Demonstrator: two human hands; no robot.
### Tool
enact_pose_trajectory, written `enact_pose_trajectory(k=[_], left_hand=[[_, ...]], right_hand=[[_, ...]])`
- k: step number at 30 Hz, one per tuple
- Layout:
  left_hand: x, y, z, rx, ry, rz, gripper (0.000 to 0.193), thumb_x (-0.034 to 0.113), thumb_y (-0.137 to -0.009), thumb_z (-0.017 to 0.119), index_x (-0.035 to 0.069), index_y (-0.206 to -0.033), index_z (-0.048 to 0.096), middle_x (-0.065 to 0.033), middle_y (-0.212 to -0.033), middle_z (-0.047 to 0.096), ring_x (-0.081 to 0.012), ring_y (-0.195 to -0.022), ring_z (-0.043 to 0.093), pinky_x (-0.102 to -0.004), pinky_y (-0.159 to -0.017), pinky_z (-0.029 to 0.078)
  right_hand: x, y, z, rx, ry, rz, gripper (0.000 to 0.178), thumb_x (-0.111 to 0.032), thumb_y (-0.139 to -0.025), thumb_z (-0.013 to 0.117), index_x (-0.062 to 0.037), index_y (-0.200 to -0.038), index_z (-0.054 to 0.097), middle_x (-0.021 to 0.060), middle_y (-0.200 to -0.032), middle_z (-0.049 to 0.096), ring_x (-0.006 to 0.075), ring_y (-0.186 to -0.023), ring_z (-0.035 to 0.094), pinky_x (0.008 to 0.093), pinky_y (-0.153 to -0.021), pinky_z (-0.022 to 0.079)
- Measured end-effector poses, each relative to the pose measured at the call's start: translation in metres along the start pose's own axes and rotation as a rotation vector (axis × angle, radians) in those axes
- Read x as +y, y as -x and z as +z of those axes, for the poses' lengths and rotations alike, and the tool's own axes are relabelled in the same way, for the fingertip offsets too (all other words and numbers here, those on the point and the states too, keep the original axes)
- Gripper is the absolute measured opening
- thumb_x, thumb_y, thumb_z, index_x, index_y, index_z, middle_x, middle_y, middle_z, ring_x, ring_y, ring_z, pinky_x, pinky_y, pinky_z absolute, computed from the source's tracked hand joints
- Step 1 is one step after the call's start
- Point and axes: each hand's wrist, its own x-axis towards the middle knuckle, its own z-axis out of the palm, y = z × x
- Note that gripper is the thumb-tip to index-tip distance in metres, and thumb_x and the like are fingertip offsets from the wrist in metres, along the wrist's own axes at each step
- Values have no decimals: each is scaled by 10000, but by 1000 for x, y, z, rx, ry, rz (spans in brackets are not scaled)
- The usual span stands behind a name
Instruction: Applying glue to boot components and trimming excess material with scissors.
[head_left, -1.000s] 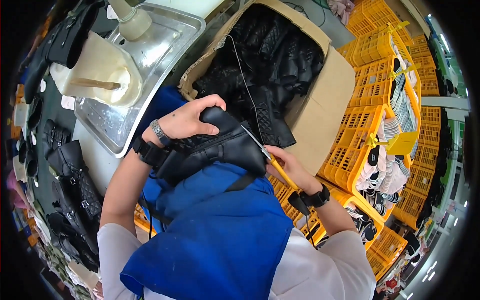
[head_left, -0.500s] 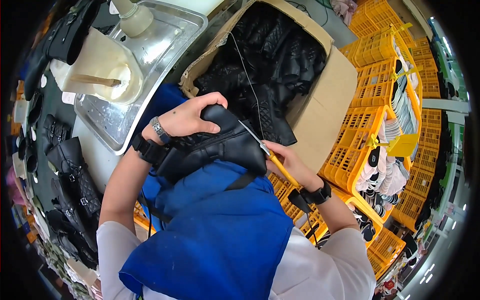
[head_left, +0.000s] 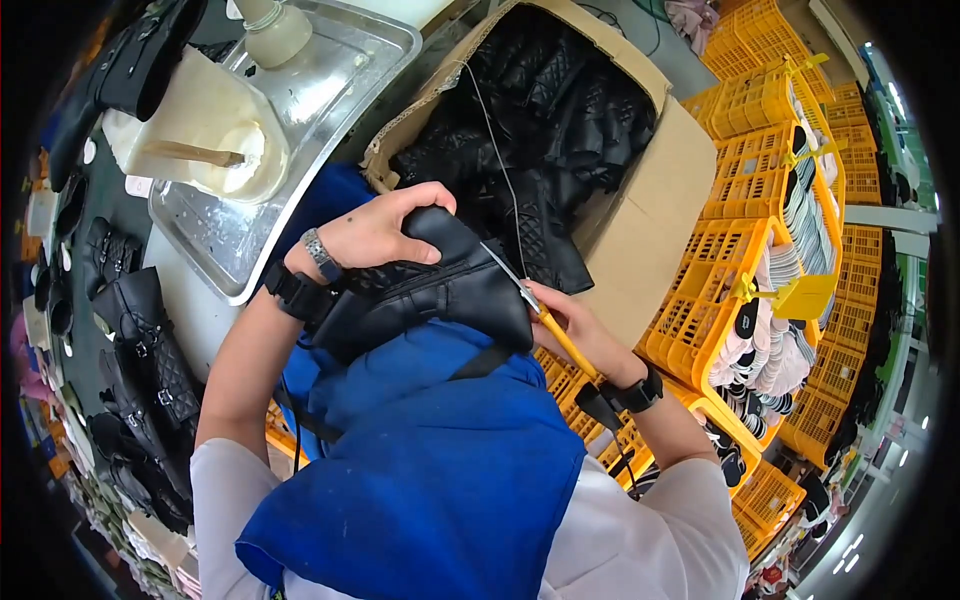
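Left hand [head_left: 375, 232] is gripping a boot [head_left: 468, 305]; right hand [head_left: 585, 332] is holding a yellow tool [head_left: 568, 345] along it, maybe trimming. Next, it's probably needing steady holding.

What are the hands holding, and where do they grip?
The left hand holds a black boot by its far side; the right hand holds a yellow-handled tool by its handle.

From my head, a wide fisheye camera looks steeply down over my blue apron [head_left: 410, 470] at my left hand [head_left: 368, 232] and right hand [head_left: 592, 338], close up; the rounded view reaches yellow crates [head_left: 700, 300] at right, a metal tray [head_left: 328, 95] far left.
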Motion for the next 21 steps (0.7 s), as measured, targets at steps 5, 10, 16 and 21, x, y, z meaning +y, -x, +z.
enact_pose_trajectory(k=[5, 10, 16, 21], left_hand=[[6, -1, 0, -13, 9, -10, 387, 15, -708, 673, 65, -1036, 474, 12, -925, 481, -78, -881, 455, -234, -794, 391], [5, -2, -2, -28, 0, -13, 405, 25, -701, 686, 64, -1045, 477, 21, -959, 470, -78, -908, 441, -226, -823, 375], [-4, -1, -6, -18, 18, 1, 410, 46, -701, 695, 64, -1048, 477, 22, -975, 464, -78, -923, 432, -227, -830, 371], [-5, 1, -7, -31, 61, -41, 444, 59, -699, 714, 70, -1066, 465, 26, -977, 452, -71, -931, 416, -219, -843, 361]], right_hand=[[5, -1, -1, 5, 2, 89, 512, 13, -815, 551, -33, -1306, 410, -27, -800, 513, 28, -633, 441, 178, -558, 383], [9, 2, 1, 39, 34, 96, 498, 21, -808, 530, -40, -1293, 432, -41, -772, 488, 20, -614, 427, 169, -531, 351], [-3, -2, 4, 179, 31, 57, 455, -2, -828, 565, -53, -1269, 466, -73, -750, 422, 12, -635, 382, 160, -550, 319], [-15, -9, -12, 238, -2, 62, 463, -38, -827, 619, -68, -1266, 474, -73, -745, 379, 22, -646, 344, 156, -568, 299]])
